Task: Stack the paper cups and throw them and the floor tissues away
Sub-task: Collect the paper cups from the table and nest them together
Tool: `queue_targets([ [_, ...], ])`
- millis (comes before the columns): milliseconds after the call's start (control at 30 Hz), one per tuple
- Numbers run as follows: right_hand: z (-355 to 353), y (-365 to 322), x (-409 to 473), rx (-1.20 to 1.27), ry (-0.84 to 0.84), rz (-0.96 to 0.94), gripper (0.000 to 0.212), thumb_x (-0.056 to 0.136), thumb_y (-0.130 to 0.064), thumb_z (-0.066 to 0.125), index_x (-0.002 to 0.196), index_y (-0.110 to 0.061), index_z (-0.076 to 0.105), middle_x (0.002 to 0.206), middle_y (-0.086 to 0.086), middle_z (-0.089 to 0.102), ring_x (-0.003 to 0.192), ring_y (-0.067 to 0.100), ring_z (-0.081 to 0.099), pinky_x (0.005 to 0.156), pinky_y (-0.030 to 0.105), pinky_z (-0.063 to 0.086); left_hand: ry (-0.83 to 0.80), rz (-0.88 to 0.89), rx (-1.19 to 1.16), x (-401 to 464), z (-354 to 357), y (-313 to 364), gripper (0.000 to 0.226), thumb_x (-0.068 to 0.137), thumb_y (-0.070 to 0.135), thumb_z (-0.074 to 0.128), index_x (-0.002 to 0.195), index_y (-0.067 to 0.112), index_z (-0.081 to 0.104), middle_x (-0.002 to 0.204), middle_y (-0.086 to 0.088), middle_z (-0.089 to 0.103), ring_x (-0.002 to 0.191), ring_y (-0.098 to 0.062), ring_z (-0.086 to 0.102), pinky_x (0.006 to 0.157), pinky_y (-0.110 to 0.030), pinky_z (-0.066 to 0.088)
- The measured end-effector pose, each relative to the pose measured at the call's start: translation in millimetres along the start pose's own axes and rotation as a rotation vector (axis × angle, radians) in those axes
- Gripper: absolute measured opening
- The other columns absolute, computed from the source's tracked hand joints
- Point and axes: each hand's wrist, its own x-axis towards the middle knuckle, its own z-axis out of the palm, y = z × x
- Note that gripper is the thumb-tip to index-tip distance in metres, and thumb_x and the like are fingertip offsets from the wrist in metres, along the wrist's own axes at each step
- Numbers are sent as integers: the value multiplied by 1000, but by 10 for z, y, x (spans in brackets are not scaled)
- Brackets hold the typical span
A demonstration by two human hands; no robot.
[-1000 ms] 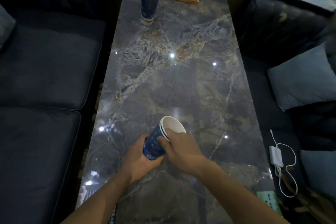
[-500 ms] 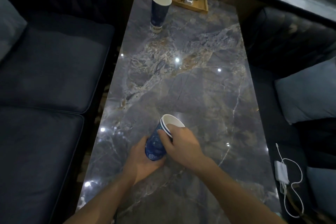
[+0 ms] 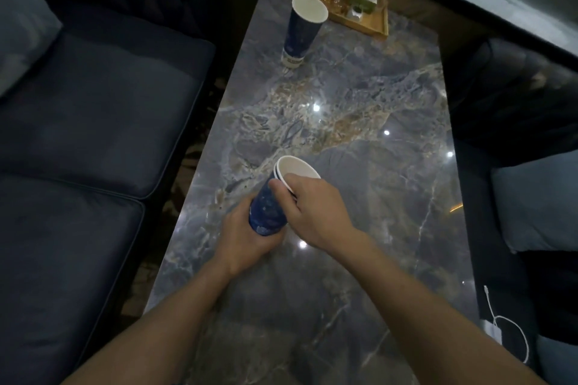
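Observation:
Two dark blue paper cups with white insides are nested into a stack (image 3: 267, 212), tilted with the mouths pointing away from me, held above the marble table (image 3: 359, 184). My left hand (image 3: 247, 237) wraps the stack's base from below. My right hand (image 3: 312, 212) grips the rim of the inner cup with thumb and fingers. A third blue paper cup (image 3: 301, 30) stands upright alone at the table's far end, well beyond both hands. No floor tissues are visible.
A wooden tray (image 3: 359, 22) with small items and a plant sits at the far end, right of the lone cup. Dark sofas (image 3: 87, 134) flank the table on both sides. A grey cushion (image 3: 538, 203) and a white charger with cable (image 3: 497, 328) lie on the right.
The view has moved toward the table's far end, so the lone cup and tray look nearer. Both hands keep the same hold on the nested cups.

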Motion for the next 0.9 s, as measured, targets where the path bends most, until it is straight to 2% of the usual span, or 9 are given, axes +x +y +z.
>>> queue_targets([
  [100, -5, 50, 212, 31, 40, -27, 50, 93, -46, 45, 53, -28, 19, 46, -6, 27, 50, 21, 38, 50, 33, 29, 43, -17, -16, 185, 33, -28, 66, 53, 48, 87, 109, 53, 53, 101, 25, 68, 86, 9, 68, 63, -10, 55],
  [167, 31, 86, 319, 49, 64, -35, 51, 91, -46, 47, 53, -27, 20, 45, -5, 25, 48, 22, 39, 47, 34, 31, 48, -33, -3, 268, 40, -60, 70, 52, 52, 86, 112, 56, 50, 104, 29, 66, 89, 12, 66, 61, -7, 53],
  [300, 156, 119, 429, 69, 72, -28, 49, 90, -48, 49, 55, -20, 30, 48, -3, 32, 47, 24, 45, 46, 38, 37, 60, -71, 1, 340, 67, -172, 70, 50, 53, 86, 111, 55, 51, 102, 30, 66, 90, 11, 67, 62, -9, 54],
  [433, 166, 162, 568, 308, 82, -9, 44, 88, -43, 55, 57, -12, 49, 49, 1, 46, 48, 18, 47, 47, 36, 39, 112, -36, 58, 371, 41, -102, 66, 51, 65, 81, 107, 62, 47, 105, 44, 57, 92, 25, 57, 59, 8, 41],
  [533, 88, 252, 762, 476, 82, 27, 39, 89, -34, 57, 60, -9, 57, 50, 9, 54, 48, 19, 50, 48, 35, 40, 134, 1, 29, 377, 34, -69, 64, 54, 59, 82, 107, 64, 47, 104, 40, 60, 90, 18, 62, 56, 1, 45],
  [633, 19, 363, 995, 485, 110, 55, 37, 90, -33, 57, 61, -10, 60, 51, 9, 60, 46, 19, 54, 47, 34, 43, 171, -5, -5, 369, 70, -82, 63, 52, 56, 82, 104, 64, 48, 94, 32, 65, 83, 7, 67, 58, -11, 54],
  [733, -34, 514, 1289, 372, 179, 70, 28, 89, -30, 58, 64, -16, 60, 59, 2, 62, 55, 16, 58, 52, 28, 46, 214, -23, -39, 358, 98, -99, 64, 51, 57, 83, 105, 62, 49, 96, 24, 67, 84, -2, 70, 63, -28, 61],
  [833, -66, 653, 1643, 251, 183, 66, 7, 89, -24, 59, 94, -22, 63, 86, -6, 63, 78, 7, 59, 68, 18, 47, 234, 15, -41, 358, 93, -99, 64, 52, 57, 83, 107, 58, 50, 97, 24, 65, 86, -8, 71, 66, -29, 62],
  [900, -116, 765, 1924, 125, 182, 77, 25, 89, -25, 58, 113, -21, 58, 107, -7, 57, 94, 7, 54, 78, 19, 43, 241, 36, -37, 376, 81, -78, 66, 53, 55, 82, 111, 46, 53, 94, 22, 63, 84, -11, 71, 65, -30, 62],
])
